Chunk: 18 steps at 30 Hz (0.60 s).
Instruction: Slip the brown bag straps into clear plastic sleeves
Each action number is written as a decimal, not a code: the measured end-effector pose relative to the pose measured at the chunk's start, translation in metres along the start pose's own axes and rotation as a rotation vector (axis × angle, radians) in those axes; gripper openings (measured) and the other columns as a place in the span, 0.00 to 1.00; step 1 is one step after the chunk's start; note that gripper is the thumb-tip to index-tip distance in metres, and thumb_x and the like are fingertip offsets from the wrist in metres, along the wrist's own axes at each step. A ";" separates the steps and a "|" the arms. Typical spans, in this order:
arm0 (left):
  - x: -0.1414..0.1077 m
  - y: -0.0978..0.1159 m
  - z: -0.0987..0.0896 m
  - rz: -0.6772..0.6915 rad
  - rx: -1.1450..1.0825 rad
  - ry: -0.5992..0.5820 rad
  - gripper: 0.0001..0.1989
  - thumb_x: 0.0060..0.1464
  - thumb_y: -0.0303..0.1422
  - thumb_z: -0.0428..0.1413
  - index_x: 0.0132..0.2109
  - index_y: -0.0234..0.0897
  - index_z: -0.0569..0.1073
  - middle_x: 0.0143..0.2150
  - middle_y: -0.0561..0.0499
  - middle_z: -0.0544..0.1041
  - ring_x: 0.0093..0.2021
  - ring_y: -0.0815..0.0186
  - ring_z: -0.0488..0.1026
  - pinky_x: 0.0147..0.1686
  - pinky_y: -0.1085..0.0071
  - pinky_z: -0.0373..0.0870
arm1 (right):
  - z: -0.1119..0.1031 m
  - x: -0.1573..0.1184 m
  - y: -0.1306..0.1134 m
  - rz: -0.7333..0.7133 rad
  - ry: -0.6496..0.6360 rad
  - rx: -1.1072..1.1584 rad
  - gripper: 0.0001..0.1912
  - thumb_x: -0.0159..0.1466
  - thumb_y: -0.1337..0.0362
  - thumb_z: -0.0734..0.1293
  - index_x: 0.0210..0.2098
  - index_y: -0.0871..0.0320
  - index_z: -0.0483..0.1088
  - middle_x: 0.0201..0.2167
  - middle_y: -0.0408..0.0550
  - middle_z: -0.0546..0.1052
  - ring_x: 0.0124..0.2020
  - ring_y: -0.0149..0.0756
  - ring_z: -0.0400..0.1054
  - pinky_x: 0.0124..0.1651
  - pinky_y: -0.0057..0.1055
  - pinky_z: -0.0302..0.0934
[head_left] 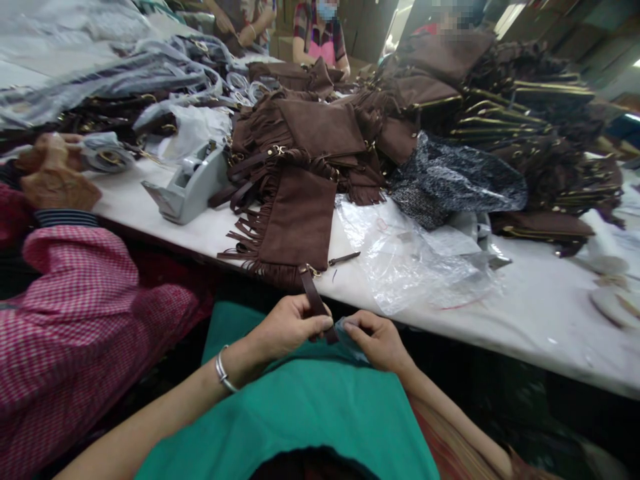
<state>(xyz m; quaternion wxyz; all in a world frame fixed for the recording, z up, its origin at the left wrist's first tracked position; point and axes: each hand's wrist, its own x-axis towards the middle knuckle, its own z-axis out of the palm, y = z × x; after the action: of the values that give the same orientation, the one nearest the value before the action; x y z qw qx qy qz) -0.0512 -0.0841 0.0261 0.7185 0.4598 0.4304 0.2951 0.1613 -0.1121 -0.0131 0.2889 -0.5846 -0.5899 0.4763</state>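
White table [530, 300] beyond the fingers, w/ brown pouch pile [500, 127] far past R fingertips; clear plastic bag [400, 257] nearer them, contents unclear. Fringed pouch [300, 223] just past L fingertips — inside hidden. L hand [290, 327] pinches its strap [312, 293]; R hand [383, 339] pinches bluish film [347, 333] — close by.

A plain, deep green garment [300, 413] with soft creases covers the person's front, its near edge curving around a dark opening [305, 467]. On the right, beside the forearm, shows cloth [443, 437] striped in rusty red and paler tan, though whether it is a sleeve or part of a shirt is unclear. Both hands are bare, left [295, 323] and right [377, 340], and a shiny, rounded silver bangle [223, 371] circles the left wrist.
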 end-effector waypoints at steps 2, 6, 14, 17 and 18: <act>0.008 0.002 0.003 0.077 0.051 0.146 0.10 0.50 0.36 0.60 0.34 0.32 0.75 0.25 0.50 0.76 0.24 0.69 0.69 0.26 0.73 0.64 | 0.003 0.001 -0.004 0.003 -0.006 -0.018 0.09 0.58 0.60 0.67 0.30 0.58 0.77 0.29 0.46 0.78 0.33 0.37 0.70 0.38 0.31 0.63; 0.017 -0.001 0.010 0.179 0.154 0.268 0.10 0.51 0.36 0.60 0.36 0.32 0.76 0.26 0.51 0.76 0.24 0.70 0.68 0.25 0.75 0.65 | 0.006 0.004 -0.014 0.007 -0.003 -0.045 0.09 0.58 0.61 0.66 0.29 0.58 0.76 0.27 0.45 0.77 0.32 0.36 0.70 0.37 0.31 0.62; 0.016 -0.016 0.011 0.322 0.377 0.356 0.07 0.52 0.32 0.58 0.37 0.35 0.79 0.30 0.51 0.79 0.30 0.67 0.73 0.32 0.74 0.69 | 0.008 0.004 -0.016 0.029 -0.037 0.030 0.10 0.57 0.60 0.67 0.29 0.59 0.76 0.28 0.47 0.77 0.33 0.37 0.70 0.39 0.32 0.62; 0.014 -0.015 0.010 0.327 0.360 0.375 0.07 0.53 0.33 0.59 0.38 0.35 0.79 0.32 0.51 0.80 0.32 0.67 0.74 0.34 0.74 0.70 | 0.008 0.004 -0.014 0.034 -0.046 0.050 0.10 0.57 0.59 0.67 0.30 0.60 0.77 0.29 0.48 0.77 0.34 0.38 0.70 0.39 0.33 0.62; 0.014 -0.014 0.010 0.318 0.344 0.386 0.08 0.52 0.33 0.59 0.38 0.35 0.79 0.32 0.50 0.80 0.32 0.66 0.74 0.34 0.74 0.70 | 0.009 0.004 -0.013 0.044 -0.041 0.051 0.11 0.57 0.59 0.67 0.30 0.60 0.77 0.29 0.48 0.77 0.34 0.38 0.70 0.39 0.33 0.62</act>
<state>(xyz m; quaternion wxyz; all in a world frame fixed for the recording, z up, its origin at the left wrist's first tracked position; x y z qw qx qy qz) -0.0359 -0.0825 0.0107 0.4799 0.5717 0.5252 0.4086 0.1478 -0.1087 -0.0058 0.2810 -0.5801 -0.5704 0.5091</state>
